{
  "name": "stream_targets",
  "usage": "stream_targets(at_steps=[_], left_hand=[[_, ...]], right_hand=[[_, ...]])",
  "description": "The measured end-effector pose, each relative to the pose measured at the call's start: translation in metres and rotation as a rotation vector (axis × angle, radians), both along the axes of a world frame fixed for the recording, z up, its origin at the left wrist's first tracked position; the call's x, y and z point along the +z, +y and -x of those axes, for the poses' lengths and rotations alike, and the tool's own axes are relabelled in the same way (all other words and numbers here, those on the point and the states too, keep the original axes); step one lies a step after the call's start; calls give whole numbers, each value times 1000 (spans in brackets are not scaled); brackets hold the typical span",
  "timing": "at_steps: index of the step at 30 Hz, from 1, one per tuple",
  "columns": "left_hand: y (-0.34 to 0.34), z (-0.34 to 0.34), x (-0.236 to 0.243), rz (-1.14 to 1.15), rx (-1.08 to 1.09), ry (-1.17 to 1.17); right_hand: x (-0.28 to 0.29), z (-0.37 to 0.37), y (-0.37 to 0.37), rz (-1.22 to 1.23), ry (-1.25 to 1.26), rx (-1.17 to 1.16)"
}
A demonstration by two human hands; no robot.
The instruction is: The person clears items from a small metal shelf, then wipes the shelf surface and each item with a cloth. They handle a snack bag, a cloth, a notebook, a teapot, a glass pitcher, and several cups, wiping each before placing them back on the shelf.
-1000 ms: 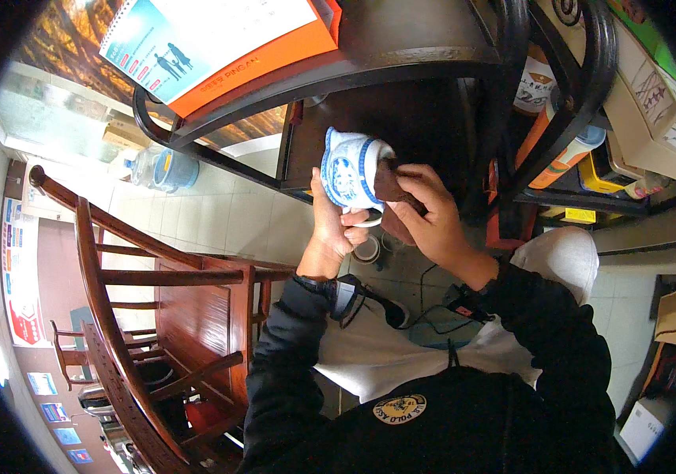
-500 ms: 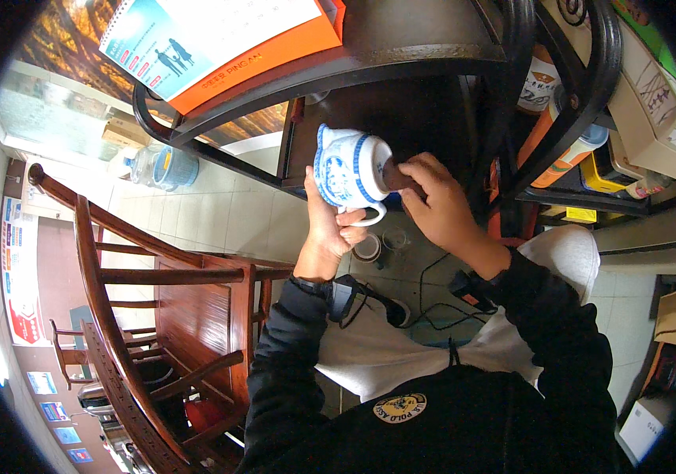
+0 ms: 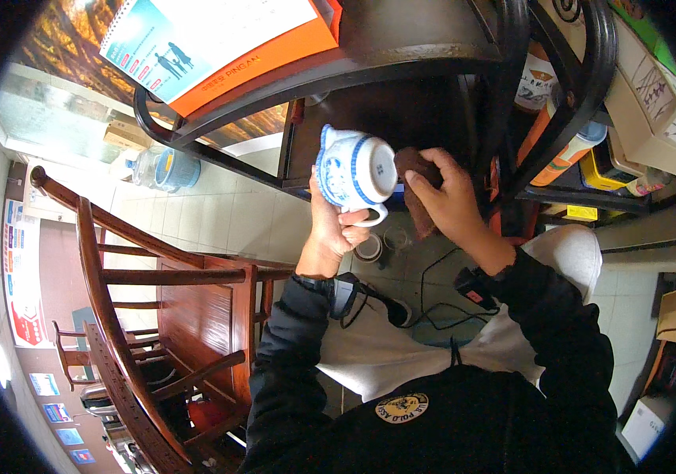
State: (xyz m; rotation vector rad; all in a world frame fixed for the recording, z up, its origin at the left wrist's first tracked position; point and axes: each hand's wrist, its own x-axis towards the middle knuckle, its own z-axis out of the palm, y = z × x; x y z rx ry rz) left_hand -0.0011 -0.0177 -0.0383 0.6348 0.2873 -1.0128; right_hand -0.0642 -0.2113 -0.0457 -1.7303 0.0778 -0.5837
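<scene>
A blue-and-white porcelain pitcher [image 3: 343, 170] with a curved handle lies tipped on its side in my left hand [image 3: 328, 225]. Its white base faces right, with a small dark mark on it, and its spout edge points to the upper left. My left fingers wrap round the body close to the handle, while the thumb rests along its side. A dark brown cloth [image 3: 417, 193] is pinched in my right hand [image 3: 447, 193], hanging down below the fingers. The cloth is just right of the pitcher's base, with a narrow gap between them.
A dark shelf stand [image 3: 401, 59] rises in front, bearing an orange-and-white desk calendar [image 3: 235, 47]. To the left stands a reddish wooden chair [image 3: 204, 316]. Boxes and an orange container [image 3: 563, 158] fill the right-hand shelves. A black cable [image 3: 425, 292] trails over the floor.
My right hand has drawn the brown cloth rightward off the pitcher's base, uncovering the mark there. More of the cloth now hangs in view. The left hand and pitcher have hardly moved.
</scene>
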Motion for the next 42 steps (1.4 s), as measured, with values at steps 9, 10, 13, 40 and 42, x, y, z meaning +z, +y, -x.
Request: stream_targets(at_steps=[9,10,13,40,42], left_hand=[[-16,9,9,-291,97,-127],[-16,9,9,-309,117,-136],[-12,9,10,-297,137,-157],[-1,-24,22,-834,305,-350],[-2,-45,26,-849,263,-492]], right_hand=[[4,0,1,42,-150,99],[6,1,0,46,-182,130],[7,4,-2,88,-216,274],[-3,20,4,497,146,349],[-3,22,3,482,193,336]])
